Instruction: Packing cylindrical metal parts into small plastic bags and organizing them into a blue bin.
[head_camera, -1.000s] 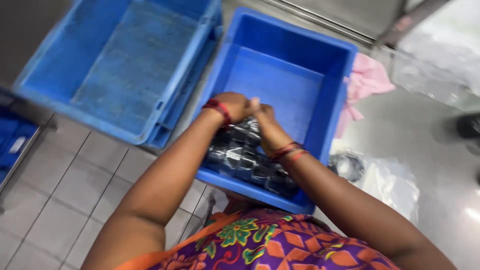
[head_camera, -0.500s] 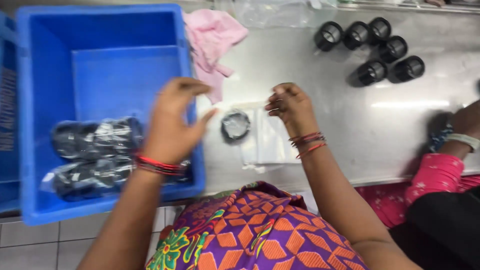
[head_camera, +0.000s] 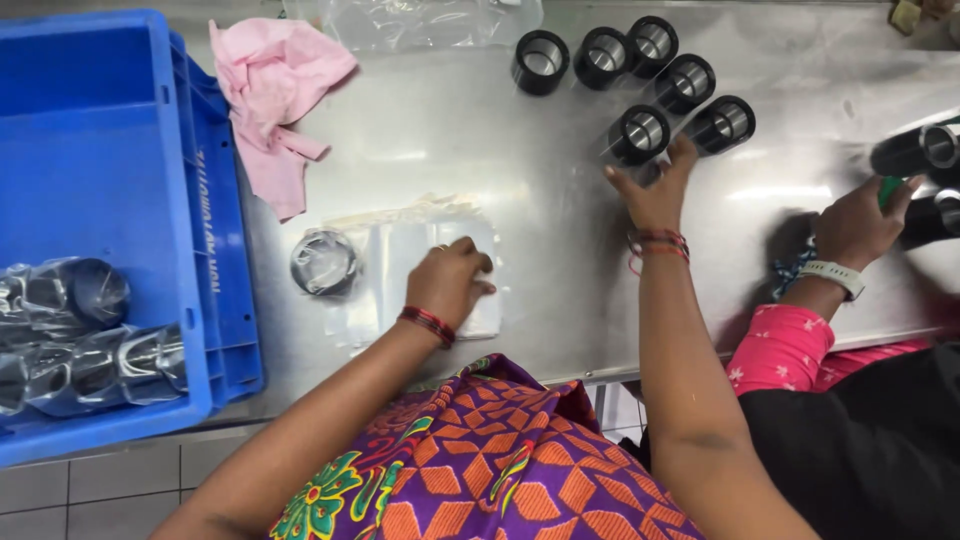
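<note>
Blue crate: bagged rings. My left hand curled on plastic bags; right hand, fingers spread, touching black ring.

The desk is brushed metal, dully reflective. On it, right of centre, black rings look like glossy metal with bright polished bores. The stack of bags at centre is clear, shiny plastic film. The crate at left is smooth blue plastic; the pink cloth is soft, matt and crumpled.
</note>
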